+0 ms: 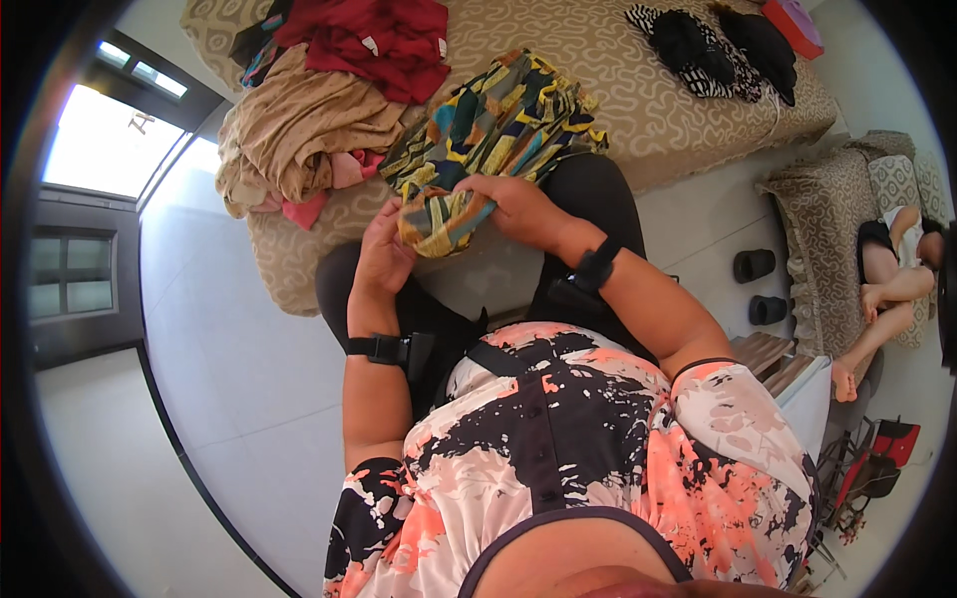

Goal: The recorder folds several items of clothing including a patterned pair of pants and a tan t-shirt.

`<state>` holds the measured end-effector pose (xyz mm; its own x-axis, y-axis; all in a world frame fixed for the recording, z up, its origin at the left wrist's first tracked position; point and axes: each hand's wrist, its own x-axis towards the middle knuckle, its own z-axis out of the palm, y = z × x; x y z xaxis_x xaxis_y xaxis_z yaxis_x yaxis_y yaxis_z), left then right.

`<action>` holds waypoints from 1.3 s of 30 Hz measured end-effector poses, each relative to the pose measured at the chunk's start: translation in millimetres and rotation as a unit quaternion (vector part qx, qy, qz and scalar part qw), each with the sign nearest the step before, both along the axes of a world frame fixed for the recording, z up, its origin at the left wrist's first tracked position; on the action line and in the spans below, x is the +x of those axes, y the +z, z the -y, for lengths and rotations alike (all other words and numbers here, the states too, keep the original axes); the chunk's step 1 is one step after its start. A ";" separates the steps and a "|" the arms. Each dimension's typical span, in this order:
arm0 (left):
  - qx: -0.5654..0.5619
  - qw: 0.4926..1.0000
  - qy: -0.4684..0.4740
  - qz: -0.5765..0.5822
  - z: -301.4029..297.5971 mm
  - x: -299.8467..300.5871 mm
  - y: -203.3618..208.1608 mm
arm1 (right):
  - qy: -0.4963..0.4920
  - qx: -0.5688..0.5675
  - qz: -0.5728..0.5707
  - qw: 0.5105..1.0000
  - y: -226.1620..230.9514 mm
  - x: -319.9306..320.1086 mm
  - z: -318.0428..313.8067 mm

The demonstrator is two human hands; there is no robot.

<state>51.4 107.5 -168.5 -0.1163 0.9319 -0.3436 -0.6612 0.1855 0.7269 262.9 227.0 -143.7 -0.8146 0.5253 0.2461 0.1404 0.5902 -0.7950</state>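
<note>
A multicoloured patterned garment (498,120) in green, yellow, orange and dark blue lies gathered on the bed edge, and its near end hangs over my lap. My left hand (387,247) grips this near end from the left side, with the fingers partly hidden behind the cloth. On the other side, my right hand (523,211) pinches the same end between thumb and fingers. Between the two hands the cloth is bunched into a rounded fold. Whether the garment is a skirt, trousers or something else cannot be told.
Left of the garment lies a pile of tan cloth (299,130) with red clothes (384,45) behind it. Black and striped clothes (698,50) rest on the bed (558,35) at far right. Another person (887,274) reclines on a sofa; dark slippers (755,264) lie on the floor.
</note>
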 end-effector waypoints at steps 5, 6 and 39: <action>0.160 0.976 0.020 0.149 9.4 -19.6 -11.3 | -0.077 -0.175 -0.129 0.973 40.3 1.0 -63.8; 0.123 0.983 0.072 0.116 7.9 -18.4 -9.8 | -0.106 -0.240 -0.166 0.951 40.2 3.8 -88.7; -0.026 0.996 0.076 -0.042 -11.0 4.7 -4.8 | -0.161 0.190 0.378 0.892 19.9 30.1 -97.3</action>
<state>56.1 118.5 -173.3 -0.2844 0.8829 -0.3737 -0.6213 0.1272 0.7732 293.0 324.2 -123.8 -0.6450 0.7577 -0.0990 0.7623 0.6291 -0.1521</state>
